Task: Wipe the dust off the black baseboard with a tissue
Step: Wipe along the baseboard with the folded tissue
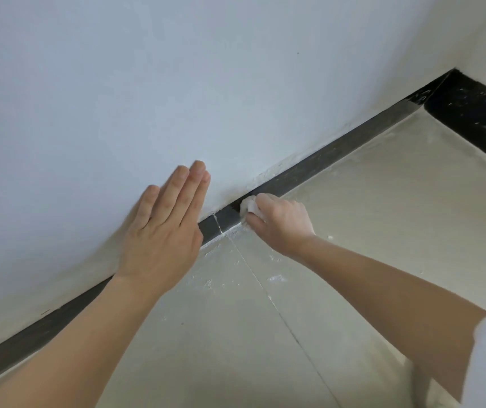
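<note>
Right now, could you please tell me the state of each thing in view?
left hand: open, flat against the wall
right hand: gripping the tissue against the baseboard
tissue: crumpled, pressed on the baseboard
baseboard: grey with dust, darker beside the tissue
floor: patchy with white dust

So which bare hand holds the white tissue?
The right hand, gripping the crumpled white tissue against the black baseboard; the left hand lies flat on the pale wall.

The black baseboard (338, 154), dusted grey, meets a white wall (147, 83), white tissue (249, 206) and beige floor (382, 216).
</note>
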The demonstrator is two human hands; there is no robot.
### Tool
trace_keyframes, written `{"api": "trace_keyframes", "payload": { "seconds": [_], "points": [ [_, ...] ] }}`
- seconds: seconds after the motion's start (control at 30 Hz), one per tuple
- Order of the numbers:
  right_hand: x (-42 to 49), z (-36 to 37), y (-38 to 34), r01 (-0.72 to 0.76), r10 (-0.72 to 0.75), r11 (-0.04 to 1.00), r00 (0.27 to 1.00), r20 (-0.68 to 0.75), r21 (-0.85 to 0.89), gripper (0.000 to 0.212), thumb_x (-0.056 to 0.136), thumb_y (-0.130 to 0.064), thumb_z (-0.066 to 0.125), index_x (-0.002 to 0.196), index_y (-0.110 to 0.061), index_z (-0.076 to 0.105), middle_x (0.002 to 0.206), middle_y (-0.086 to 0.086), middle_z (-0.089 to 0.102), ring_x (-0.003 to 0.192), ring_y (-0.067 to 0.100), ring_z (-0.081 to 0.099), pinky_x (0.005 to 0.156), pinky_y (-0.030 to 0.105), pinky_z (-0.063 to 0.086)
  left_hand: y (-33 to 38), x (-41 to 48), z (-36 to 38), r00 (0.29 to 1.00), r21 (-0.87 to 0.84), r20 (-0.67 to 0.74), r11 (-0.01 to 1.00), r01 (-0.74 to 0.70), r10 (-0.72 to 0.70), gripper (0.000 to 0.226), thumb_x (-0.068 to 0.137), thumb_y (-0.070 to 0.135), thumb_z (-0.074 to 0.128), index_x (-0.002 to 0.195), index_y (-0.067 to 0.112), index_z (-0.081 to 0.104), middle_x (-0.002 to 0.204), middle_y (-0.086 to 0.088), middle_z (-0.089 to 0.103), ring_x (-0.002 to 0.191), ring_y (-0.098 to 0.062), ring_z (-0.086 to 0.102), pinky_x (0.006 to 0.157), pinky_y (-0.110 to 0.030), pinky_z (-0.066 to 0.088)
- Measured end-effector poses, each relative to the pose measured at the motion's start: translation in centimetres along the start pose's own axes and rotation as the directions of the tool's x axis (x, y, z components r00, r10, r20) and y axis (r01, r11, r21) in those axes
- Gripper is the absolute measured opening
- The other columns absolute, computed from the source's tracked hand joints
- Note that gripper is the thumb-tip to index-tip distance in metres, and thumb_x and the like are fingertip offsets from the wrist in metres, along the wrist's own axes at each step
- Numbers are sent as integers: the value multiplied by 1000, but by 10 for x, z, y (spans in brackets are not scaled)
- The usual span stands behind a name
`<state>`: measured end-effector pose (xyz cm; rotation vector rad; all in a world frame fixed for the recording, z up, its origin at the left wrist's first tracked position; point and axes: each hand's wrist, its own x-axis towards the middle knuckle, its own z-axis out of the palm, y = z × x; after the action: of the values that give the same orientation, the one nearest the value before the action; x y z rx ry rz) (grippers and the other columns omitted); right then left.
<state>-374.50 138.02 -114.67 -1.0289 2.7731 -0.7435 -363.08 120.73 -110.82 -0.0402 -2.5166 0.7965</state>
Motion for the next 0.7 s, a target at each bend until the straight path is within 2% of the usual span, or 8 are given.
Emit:
{"api": "trace_keyframes", "payload": {
  "seconds": [0.17, 0.27, 0.37, 0.43, 0.5, 0.57, 0.63, 0.7],
  "points": [
    [9, -18, 38, -87, 87, 996, 996, 20, -12, 26, 94, -20, 47, 69, -23, 42, 75, -4, 46, 62, 27, 46, 59, 31, 32, 4, 1, 0, 1000, 58, 24, 998, 10, -12, 65, 92, 23, 36, 153, 9, 19, 161, -6, 3, 149, -22, -2, 119, -40, 0],
    [10, -21, 61, -289, 292, 952, 956, -20, 104, 33, 93, -21, 43, 62, -29, 36, 64, -6, 43, 60, 23, 44, 56, 30, 30, 5, 2, -3, 999, 63, 49, 998, 15, -18, 65, 92, 22, 37, 153, 11, 20, 161, -5, 6, 149, -21, 1, 118, -39, 4],
    [9, -33, 80, -428, 467, 869, 875, -127, 248, 37, 91, -25, 42, 58, -20, 27, 51, -5, 30, 51, 18, 31, 48, 29, 22, 9, 2, -6, 996, 56, 79, 998, 37, -41, 66, 92, 22, 40, 153, 10, 20, 161, -6, 7, 148, -22, 3, 119, -39, 7],
    [5, -33, 68, -323, 350, 917, 932, -88, 235, 42, 88, -19, 49, 56, -21, 21, 48, -5, 22, 47, 15, 22, 45, 28, 18, 14, 3, -7, 994, 55, 93, 997, 50, -55, 67, 91, 22, 40, 153, 8, 20, 161, -7, 5, 148, -24, 1, 119, -40, 7],
    [0, -29, 39, -64, 85, 970, 993, -78, 235, 48, 81, -12, 57, 59, -24, 16, 46, -6, 16, 43, 12, 17, 41, 23, 13, 17, 4, -8, 992, 56, 105, 996, 67, -73, 67, 91, 21, 40, 153, 7, 19, 161, -9, 2, 148, -25, -2, 119, -41, 6],
    [-1, -19, 16, 165, -148, 965, 984, -96, 202, 57, 72, -14, 65, 72, -31, 10, 47, -10, 16, 40, 13, 17, 42, 14, 6, 21, 5, -8, 989, 54, 118, 995, 86, -92, 67, 91, 21, 40, 153, 6, 19, 161, -10, 0, 148, -26, -4, 120, -41, 4],
    [7, -9, 16, 237, -224, 952, 971, -84, 193, 44, 73, -16, 68, 71, -33, 28, 50, -7, 40, 39, 20, 33, 43, 14, 12, 22, 5, -8, 985, 58, 133, 993, 101, -108, 68, 91, 21, 40, 153, 5, 18, 161, -10, -1, 148, -27, -4, 120, -42, 4],
    [15, -12, 30, 203, -201, 973, 979, -34, 113, 19, 83, -19, 63, 72, -22, 48, 67, 1, 57, 53, 28, 53, 46, 23, 28, 22, 4, -8, 984, 54, 143, 993, 102, -108, 68, 91, 21, 40, 153, 4, 18, 161, -11, -1, 148, -27, -5, 120, -43, 4]
  ]
}}
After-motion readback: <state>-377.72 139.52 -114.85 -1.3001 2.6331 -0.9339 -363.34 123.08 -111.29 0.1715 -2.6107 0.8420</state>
